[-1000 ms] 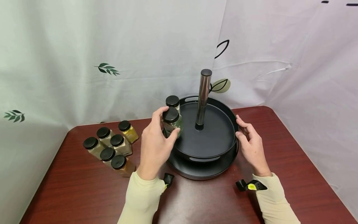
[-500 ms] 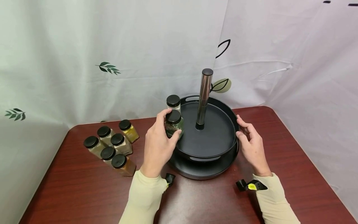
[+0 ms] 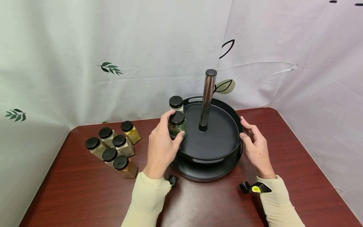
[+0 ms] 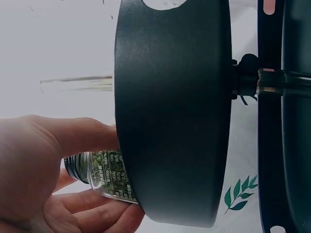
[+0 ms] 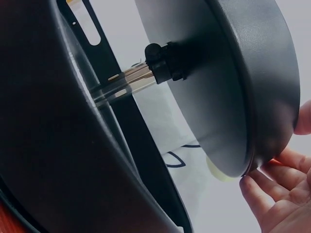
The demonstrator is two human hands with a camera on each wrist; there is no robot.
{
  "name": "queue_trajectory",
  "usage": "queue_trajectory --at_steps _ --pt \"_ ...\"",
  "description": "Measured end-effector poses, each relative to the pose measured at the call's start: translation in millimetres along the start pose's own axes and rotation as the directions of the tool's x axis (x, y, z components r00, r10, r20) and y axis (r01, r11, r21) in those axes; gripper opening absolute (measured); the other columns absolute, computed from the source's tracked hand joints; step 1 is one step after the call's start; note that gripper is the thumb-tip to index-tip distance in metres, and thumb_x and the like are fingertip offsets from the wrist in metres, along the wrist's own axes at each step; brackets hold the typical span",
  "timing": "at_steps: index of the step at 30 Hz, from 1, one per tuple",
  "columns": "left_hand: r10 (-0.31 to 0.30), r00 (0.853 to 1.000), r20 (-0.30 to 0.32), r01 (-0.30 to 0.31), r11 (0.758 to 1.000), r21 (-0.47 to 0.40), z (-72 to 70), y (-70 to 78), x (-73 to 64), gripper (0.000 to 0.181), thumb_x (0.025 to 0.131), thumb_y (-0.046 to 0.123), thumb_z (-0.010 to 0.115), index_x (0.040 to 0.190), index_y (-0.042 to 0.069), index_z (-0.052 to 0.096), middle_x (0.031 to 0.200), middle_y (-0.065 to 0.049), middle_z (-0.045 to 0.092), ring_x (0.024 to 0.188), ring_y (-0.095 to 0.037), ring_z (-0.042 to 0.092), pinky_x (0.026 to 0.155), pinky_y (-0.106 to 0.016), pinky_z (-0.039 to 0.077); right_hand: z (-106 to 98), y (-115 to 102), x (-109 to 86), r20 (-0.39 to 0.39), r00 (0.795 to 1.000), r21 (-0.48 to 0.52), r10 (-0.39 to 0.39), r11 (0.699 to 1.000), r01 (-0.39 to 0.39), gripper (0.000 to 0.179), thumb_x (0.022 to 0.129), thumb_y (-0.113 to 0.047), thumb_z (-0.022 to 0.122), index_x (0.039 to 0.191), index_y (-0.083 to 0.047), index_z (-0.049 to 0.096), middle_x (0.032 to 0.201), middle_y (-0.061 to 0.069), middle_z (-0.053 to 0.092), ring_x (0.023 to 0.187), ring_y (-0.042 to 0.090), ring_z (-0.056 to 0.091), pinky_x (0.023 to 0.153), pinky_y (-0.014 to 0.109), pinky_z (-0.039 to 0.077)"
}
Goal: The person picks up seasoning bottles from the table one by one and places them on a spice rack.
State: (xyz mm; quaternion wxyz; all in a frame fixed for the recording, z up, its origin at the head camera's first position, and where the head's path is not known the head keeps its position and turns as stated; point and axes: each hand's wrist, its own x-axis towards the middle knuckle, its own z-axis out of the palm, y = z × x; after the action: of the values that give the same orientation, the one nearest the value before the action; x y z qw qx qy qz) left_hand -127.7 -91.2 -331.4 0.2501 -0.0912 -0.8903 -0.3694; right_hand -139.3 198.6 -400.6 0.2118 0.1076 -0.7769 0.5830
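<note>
Evidently, both hands work on the upper tray [image 3: 215, 145] at once. The left hand [image 3: 161, 146] pinches a jar [image 3: 177, 126] of green contents between thumb and fingers, gripping it low around the glass, so the lid is uncovered; that hold probably suits lowering it upright past the rim. The jar is at the tray's left side, just in front of a second jar [image 3: 176, 102] with a black lid. In the left wrist view the tray wall hides the jar's base, so I cannot tell whether it bears fully on the floor of the tray.

Opposite, the right hand [image 3: 256, 146] grips the tray's right edge, thumb up by the rim and fingers lower on the outer wall. It likely steadies the tray, since any push from the left might turn or tip it on its post [image 3: 207, 101].

Beneath sits the lower tray [image 3: 204, 176], with the post joining the two levels. To the left, six jars [image 3: 124, 148] with black lids stand grouped on the counter [image 3: 73, 195], the one with yellow contents [image 3: 132, 135] a little behind the others; placed on that side, they are presumably handy for the left hand. A pale cloth [image 3: 158, 47] with leaf prints hangs behind.
</note>
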Motion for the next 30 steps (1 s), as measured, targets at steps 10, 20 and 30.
queue_trajectory --at_steps 10,20,30 --pt "-0.054 0.997 0.05 0.056 0.998 -0.026 -1.9 -1.9 0.2 0.087 0.084 0.014 0.083 0.155 0.016 0.033 0.128 -0.013 0.063 0.104 -0.031 0.066 0.084 -0.049 0.054 -1 -1 0.0 -0.03 1.0 -0.085 0.005 0.996 -0.007 0.034 0.106 -0.008 0.048 0.138 -0.004 0.059 0.148 0.005 0.053 0.133 0.004 0.049 0.101 0.012 0.038" --pt "-0.03 0.999 0.019 0.031 0.998 -0.059 -17.2 -9.0 -4.0 0.083 0.083 0.021 0.085 0.152 0.011 0.039 0.136 -0.011 0.06 0.12 -0.025 0.062 0.095 -0.048 0.051 -1 -1 1.4 -0.023 1.0 -0.016 -0.018 1.0 0.018 0.034 0.103 -0.001 0.052 0.136 0.0 0.059 0.147 0.009 0.054 0.129 0.003 0.053 0.101 0.013 0.041" --pt "-0.061 0.997 -0.041 0.062 0.998 0.006 -37.9 -18.9 -15.5 0.075 0.083 0.023 0.085 0.147 0.01 0.047 0.131 -0.011 0.062 0.12 -0.027 0.059 0.095 -0.049 0.048 -5 1 2.6 0.037 0.999 0.065 0.0 0.998 -0.003 0.037 0.105 -0.003 0.049 0.141 0.003 0.052 0.152 0.013 0.047 0.139 0.012 0.046 0.104 0.015 0.039"
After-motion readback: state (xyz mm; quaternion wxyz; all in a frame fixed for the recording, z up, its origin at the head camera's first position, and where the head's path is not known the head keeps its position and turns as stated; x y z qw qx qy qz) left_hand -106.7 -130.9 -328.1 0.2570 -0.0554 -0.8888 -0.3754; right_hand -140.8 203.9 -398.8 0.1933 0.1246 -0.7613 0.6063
